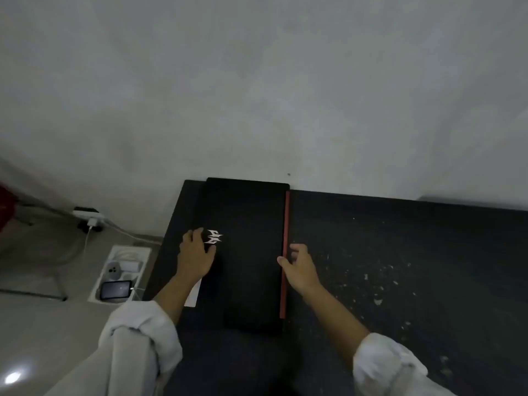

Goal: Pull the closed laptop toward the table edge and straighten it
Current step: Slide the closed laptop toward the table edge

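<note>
Closed laptop [245, 252] lies lengthwise on the black table [400, 252], its far end up against the wall [257, 81] and its red strip [285, 252] running down the right side. Left hand [197, 257] is pressed flat on the lid, fingers spread by the white logo [214, 236] — holding nothing, just bearing down. Right hand [300, 267] sits at the red edge, half-open and curled, thumb touching the strip; in this dim view it's hard to say whether it truly grips the side or only rests against it. A white slip of paper [194, 292] pokes out by the left wrist. The risk from here, I'd say: uneven pull from the two hands would skew the laptop rather than square it. The left side lies close to the table's left edge — a sideways slip could send it over, toward the tray of chargers [121, 274] on the floor below. The white specks [377, 281] on the table could scratch the underside if it veers right
</note>
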